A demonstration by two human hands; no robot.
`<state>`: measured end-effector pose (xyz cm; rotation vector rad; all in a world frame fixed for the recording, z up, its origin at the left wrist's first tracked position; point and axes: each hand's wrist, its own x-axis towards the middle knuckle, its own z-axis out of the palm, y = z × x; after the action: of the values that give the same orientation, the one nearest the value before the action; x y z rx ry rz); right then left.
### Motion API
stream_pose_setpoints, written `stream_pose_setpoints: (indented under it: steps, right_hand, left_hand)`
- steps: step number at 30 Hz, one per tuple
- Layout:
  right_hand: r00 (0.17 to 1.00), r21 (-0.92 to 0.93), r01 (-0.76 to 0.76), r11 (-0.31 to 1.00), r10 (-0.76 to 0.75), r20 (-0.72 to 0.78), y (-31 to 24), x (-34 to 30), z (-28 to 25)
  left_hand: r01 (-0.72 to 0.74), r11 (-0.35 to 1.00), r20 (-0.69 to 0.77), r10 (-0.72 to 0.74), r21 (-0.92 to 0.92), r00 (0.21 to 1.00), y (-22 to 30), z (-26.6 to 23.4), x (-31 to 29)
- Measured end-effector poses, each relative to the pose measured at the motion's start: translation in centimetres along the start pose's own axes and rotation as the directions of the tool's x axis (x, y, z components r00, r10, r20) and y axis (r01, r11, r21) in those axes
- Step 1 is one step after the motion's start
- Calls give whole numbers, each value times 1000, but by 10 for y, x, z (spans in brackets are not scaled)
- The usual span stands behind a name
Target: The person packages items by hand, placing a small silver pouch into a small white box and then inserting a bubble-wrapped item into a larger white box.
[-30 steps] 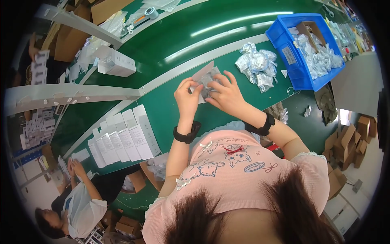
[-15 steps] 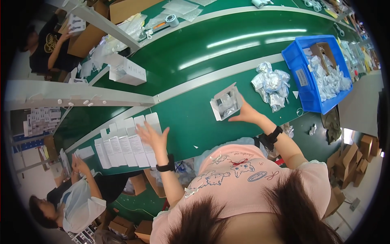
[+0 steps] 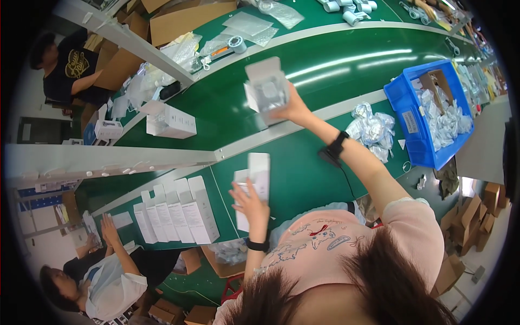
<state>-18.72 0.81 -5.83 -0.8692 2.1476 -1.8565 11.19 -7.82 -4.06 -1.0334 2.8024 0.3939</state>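
Observation:
My right hand (image 3: 295, 108) grips an open white box (image 3: 260, 112) from its right side, over the long green surface beyond the bench. Its flaps stand out, and something in clear plastic shows inside. My left hand (image 3: 252, 207) lies on another white box (image 3: 260, 167), fingers over its face, at the bench's near edge. That box has a raised flap at its far end. To its left stands a row of several white boxes (image 3: 203, 219) with raised flaps. A pile of plastic-wrapped parts (image 3: 372, 130) lies to the right on the green bench (image 3: 309, 162).
A blue bin (image 3: 401, 100) with bagged parts stands at the right. One open white box (image 3: 172, 120) sits on the far green surface. A metal post (image 3: 119, 158) crosses at the left. Two co-workers (image 3: 108, 287) (image 3: 73, 65) are on the left; cartons (image 3: 471, 216) stand at right.
My right hand has carried its open box away from me and leftward, off the bench. My left hand has moved right from the row with a white box.

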Motion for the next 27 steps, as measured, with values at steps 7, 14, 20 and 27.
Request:
stream_pose_setpoints:
  steps: [7,14,20,27]
  right_hand:
    - [993,-94,114,989,-113,12,12,68,66]
    - [994,-153,88,984,-78,73,18,35,67]
    - [983,-81,92,992,-77,168,5,-31,-11]
    - [902,-530,-163,833,-93,-422,31,25,-130]
  left_hand:
    - [-230,943,286,295,-240,912,22,-4,0]
    - [-330,818,150,442,-471,884,-6,30,27]
    - [-71,769,365,380,-635,850,1,16,45]
    - [119,400,247,285,-909,926,25,-34,61]
